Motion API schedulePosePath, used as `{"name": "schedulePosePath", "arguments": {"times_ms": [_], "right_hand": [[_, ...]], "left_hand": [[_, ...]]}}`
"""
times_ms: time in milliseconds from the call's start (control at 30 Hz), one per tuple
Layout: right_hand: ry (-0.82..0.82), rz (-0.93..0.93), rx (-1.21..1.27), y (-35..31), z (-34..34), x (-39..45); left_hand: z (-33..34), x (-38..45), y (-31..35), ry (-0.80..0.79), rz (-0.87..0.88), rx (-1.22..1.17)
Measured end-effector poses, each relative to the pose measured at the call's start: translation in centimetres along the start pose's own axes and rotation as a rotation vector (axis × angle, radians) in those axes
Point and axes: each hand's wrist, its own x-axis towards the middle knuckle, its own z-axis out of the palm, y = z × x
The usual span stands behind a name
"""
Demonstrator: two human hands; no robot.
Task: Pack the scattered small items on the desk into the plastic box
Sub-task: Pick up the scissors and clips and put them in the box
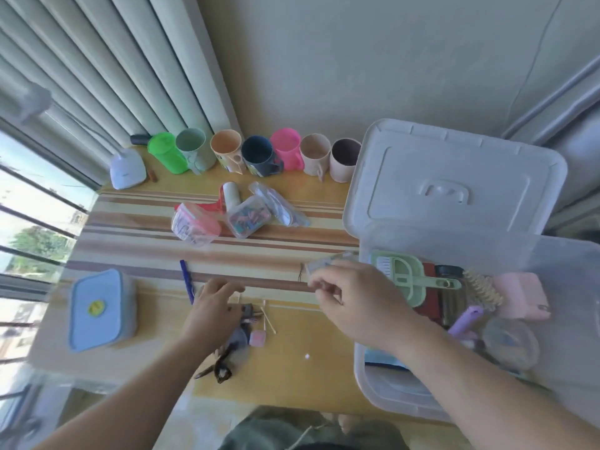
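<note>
This looks like a room in a home, with a desk (227, 254) pushed into a corner. A striped cloth covers the desk. Behind it stands a plain painted wall (324, 76), and to its left hang long pleated curtains (97, 60) beside a barred window (32, 222) showing trees and daylight. Along the desk's back edge runs a row of coloured plastic cups (253, 154). Household odds and ends lie on the desk, and a clear plastic storage box (389, 394) sits at its right end.

Translucent plastic box (373, 378); glossy striped wooden desk (136, 235).
</note>
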Motion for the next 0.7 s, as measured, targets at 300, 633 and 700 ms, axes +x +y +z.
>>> {"name": "schedulePosePath", "arguments": {"times_ms": [300,633,700], "right_hand": [[-0.453,0.114,-0.281,-1.5,18.0,10.1],[-0.533,0.061,-0.459,-1.9,25.9,10.6],[-0.459,0.077,-0.452,-1.5,26.2,10.8]], "left_hand": [[0.0,-0.6,-9.4,-0.232,-0.111,0.177],[2.9,0.0,-9.2,-0.243,-0.269,-0.139],[2.6,0.7,-9.0,-0.22,-0.265,-0.169]]}}
